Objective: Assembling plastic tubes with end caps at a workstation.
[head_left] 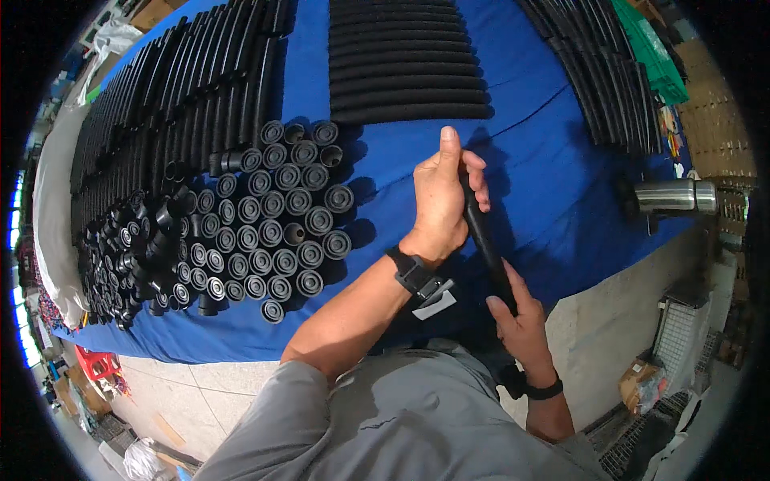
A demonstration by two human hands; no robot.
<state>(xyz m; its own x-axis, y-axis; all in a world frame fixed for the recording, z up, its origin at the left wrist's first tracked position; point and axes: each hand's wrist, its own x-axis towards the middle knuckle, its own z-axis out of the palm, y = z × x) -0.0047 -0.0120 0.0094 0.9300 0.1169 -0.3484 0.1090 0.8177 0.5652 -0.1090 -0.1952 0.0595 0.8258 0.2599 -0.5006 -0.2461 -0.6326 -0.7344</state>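
Black tube [486, 244] is just off centre toward 3 o'clock, above the near edge of the desk [553, 200] with its blue cloth, tilted from 11 to 5. Left hand [439, 192]: grip curled around the upper end, thumb up and off it. Right hand [525, 325]: grip clamped on the lower end, thumb on one side, fingers on the other.

Containers: green crate [654, 56] at 2 o'clock, past the desk, contents can't be made out. Wire basket [678, 333] between 3 and 4, contents unclear. Cardboard box [639, 381] at 4, with clear plastic at it.

On the desk: black caps [273, 204] at 9, most ringed face up, denser pile farther out. Rows of black tubes: left rows [176, 88] at 10–11, middle row [405, 64] at 12, right rows [597, 72] at 2. Metal cylinder [674, 196] near 3.
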